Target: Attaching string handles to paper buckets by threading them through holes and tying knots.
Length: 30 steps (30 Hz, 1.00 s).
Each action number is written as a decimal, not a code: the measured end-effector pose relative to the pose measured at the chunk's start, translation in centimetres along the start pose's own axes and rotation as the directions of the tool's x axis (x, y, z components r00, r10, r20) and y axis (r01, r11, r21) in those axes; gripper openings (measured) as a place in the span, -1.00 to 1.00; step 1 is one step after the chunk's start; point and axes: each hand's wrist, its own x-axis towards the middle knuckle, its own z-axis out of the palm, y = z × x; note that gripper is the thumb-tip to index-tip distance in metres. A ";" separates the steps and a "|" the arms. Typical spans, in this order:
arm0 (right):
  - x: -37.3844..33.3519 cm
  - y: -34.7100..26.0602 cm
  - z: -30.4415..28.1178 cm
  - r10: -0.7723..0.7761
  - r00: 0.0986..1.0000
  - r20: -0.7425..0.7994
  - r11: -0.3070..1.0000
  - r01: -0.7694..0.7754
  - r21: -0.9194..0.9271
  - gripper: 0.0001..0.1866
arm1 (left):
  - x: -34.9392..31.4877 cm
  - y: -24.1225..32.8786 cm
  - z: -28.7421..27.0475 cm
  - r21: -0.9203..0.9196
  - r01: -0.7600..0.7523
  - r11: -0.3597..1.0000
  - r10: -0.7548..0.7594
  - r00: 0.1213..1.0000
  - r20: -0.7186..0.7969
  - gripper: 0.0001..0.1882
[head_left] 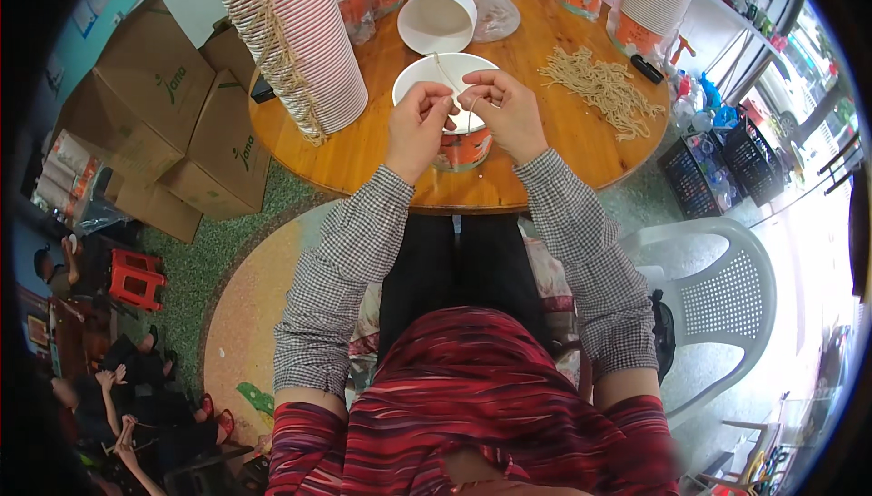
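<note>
Green printed writing marks the cartons [145, 92] on your left, and an orange printed band wraps the paper bucket [465, 149] before you. Your right hand [509, 119] pinches the string [440, 66] over its mouth; your left hand [420, 128] curls thumb and fingertips close, though I cannot tell whether they grip it. The bucket stands near the front edge of the table [520, 55], whose bare wood separates it from the string pile [601, 87] on your right and the tall bucket stack [304, 42] on your left.
</note>
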 end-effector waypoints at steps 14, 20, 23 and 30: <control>0.0 0.6 -0.6 -0.076 0.997 0.013 0.951 0.076 -0.299 -0.79 | 0.1 2.0 -0.5 0.733 -0.404 0.547 0.043 0.888 0.457 -0.78; -0.6 0.9 -0.8 -0.101 0.994 -0.030 0.954 0.089 -0.285 -0.78 | -1.1 0.2 0.7 0.669 -0.362 0.649 0.161 0.925 0.345 -0.75; -0.8 1.2 -0.9 -0.096 0.994 -0.049 0.979 0.085 -0.185 -0.78 | -1.7 -0.1 1.0 0.522 -0.273 0.808 0.153 0.953 0.261 -0.80; -0.7 0.4 -1.3 -0.066 0.997 -0.029 0.993 0.068 0.097 -0.76 | -1.0 0.3 0.1 0.329 -0.007 0.944 -0.075 0.969 0.236 -0.84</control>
